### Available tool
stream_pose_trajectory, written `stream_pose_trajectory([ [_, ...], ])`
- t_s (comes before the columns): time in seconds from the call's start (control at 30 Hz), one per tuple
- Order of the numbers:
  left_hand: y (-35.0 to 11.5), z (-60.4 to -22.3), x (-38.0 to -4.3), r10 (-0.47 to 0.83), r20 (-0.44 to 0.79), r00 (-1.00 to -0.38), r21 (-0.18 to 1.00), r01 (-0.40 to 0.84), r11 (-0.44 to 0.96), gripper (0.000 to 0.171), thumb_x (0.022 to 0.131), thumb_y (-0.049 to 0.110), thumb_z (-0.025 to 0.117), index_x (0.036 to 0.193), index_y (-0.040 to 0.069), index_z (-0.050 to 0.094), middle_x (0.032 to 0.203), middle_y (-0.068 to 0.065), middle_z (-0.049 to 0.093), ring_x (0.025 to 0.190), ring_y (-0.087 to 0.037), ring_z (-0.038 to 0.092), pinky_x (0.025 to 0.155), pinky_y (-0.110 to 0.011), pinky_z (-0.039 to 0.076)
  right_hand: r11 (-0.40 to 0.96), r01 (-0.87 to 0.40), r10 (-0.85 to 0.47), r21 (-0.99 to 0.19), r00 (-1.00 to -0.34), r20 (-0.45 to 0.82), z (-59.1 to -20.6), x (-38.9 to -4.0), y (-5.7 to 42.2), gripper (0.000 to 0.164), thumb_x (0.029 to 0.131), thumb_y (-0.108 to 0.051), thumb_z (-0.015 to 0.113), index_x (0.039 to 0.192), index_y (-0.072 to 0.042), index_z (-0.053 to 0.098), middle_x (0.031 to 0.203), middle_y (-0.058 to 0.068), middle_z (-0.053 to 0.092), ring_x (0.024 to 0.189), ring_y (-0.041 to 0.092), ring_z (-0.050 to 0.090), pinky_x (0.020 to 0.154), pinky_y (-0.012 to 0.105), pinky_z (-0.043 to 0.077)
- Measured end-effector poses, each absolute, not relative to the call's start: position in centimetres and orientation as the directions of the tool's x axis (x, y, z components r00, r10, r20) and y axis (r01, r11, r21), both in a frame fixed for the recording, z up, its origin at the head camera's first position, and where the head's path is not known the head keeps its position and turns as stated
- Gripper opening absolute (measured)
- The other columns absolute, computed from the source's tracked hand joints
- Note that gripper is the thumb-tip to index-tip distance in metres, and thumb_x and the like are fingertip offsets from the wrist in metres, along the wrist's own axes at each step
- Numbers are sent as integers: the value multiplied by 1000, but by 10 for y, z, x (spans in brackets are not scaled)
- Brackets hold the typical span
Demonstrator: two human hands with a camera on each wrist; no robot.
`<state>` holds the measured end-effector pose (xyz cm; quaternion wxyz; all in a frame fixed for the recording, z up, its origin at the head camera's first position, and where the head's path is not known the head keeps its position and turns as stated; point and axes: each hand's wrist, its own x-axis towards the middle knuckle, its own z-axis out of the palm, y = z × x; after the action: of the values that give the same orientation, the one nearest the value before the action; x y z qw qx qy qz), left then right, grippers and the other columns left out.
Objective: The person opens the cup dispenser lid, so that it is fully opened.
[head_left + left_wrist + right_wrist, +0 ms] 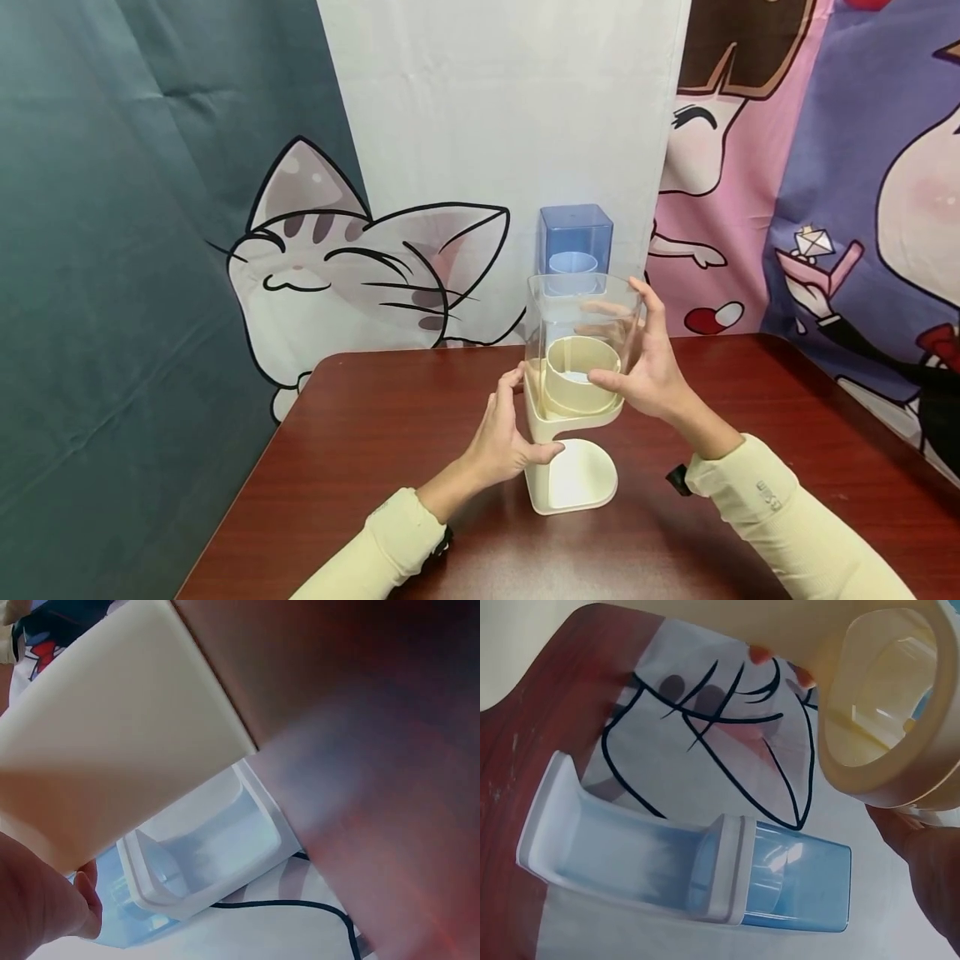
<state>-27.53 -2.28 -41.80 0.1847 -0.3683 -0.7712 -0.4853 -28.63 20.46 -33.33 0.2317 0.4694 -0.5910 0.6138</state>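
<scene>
A cream dispenser stand [579, 475] with a rounded base, an upright back and a round ring near its top is held between both hands. Its clear top container [547, 312] surrounds the cream ring [581, 392]. My left hand [501, 433] grips the upright back from the left, thumb across its front edge. On the other side, my right hand [654, 358] holds the clear container, fingers high on its wall and thumb by the ring. The left wrist view shows the stand's flat cream back [127, 727] large, with part of the left hand [41, 900] at its edge.
Behind the cream stand is a similar white dispenser [630, 847] with a blue see-through top [576, 221], near the rear edge of the dark red table [375, 450]. Printed cloth [487, 108] hangs beyond the table. A black cord [285, 904] shows by the white dispenser.
</scene>
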Motion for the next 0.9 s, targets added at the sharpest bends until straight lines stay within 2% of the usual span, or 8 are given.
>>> stream_pose_trajectory([
  [0.07, -22, -418, -275, 388, 643, -660, 605, 748, 272, 105, 61, 25, 92, 143, 5, 30, 138, -15, 51, 125, -27, 46, 103, -53, 37, -200, -824, -263, -531, -477, 839, -334, -286, 206, 100, 80, -15, 83, 151, -15, 13, 136, 29, 50, 111, 33, 65, 89, 37, 55],
  [0.2, -22, -417, -277, 396, 653, -646, 573, 763, 298, 105, 62, 27, 91, 143, 3, 29, 138, -16, 52, 123, -27, 48, 99, -50, 38, -225, -799, -255, -558, -504, 825, -334, -285, 207, 97, 81, -13, 82, 151, -17, 14, 135, 24, 53, 110, 34, 65, 88, 38, 55],
  [0.3, -24, -417, -279, 404, 667, -626, 539, 780, 319, 105, 61, 30, 90, 143, 3, 29, 137, -16, 53, 122, -27, 50, 96, -48, 40, -236, -799, -254, -553, -499, 829, -333, -285, 205, 98, 81, -14, 83, 151, -17, 14, 135, 22, 53, 111, 31, 65, 89, 37, 55],
  [0.37, -25, -417, -280, 409, 675, -614, 522, 789, 323, 105, 61, 31, 90, 142, 3, 29, 135, -15, 55, 120, -26, 52, 97, -47, 41, -251, -804, -253, -540, -484, 838, -333, -286, 204, 99, 80, -15, 83, 152, -16, 15, 136, 26, 51, 113, 31, 64, 90, 38, 55],
  [0.57, -27, -417, -283, 419, 668, -615, 530, 788, 313, 105, 61, 28, 92, 141, 3, 28, 132, -15, 54, 121, -25, 53, 105, -46, 42, -226, -820, -272, -525, -465, 843, -332, -287, 201, 120, 66, -17, 93, 153, -16, 11, 143, 36, 37, 127, 33, 52, 102, 37, 47],
  [0.67, -27, -418, -282, 416, 658, -627, 545, 778, 311, 105, 62, 27, 92, 141, 5, 27, 132, -14, 52, 122, -24, 51, 105, -47, 41, -199, -823, -280, -532, -472, 836, -330, -287, 199, 129, 60, -1, 94, 154, -15, 8, 143, 40, 33, 128, 34, 50, 104, 39, 45],
  [0.8, -26, -419, -282, 414, 662, -625, 550, 780, 298, 105, 62, 27, 92, 142, 6, 27, 134, -13, 51, 124, -23, 50, 106, -45, 40, -208, -818, -269, -536, -480, 835, -330, -287, 199, 133, 52, 26, 82, 154, -15, 8, 138, 45, 34, 120, 36, 58, 98, 42, 50],
  [0.9, -24, -419, -282, 407, 678, -612, 537, 791, 294, 106, 61, 27, 92, 142, 5, 27, 136, -14, 52, 125, -24, 50, 107, -44, 39, -195, -818, -260, -541, -489, 833, -331, -285, 199, 130, 52, 27, 79, 154, -17, 10, 136, 44, 37, 117, 35, 61, 96, 41, 51],
])
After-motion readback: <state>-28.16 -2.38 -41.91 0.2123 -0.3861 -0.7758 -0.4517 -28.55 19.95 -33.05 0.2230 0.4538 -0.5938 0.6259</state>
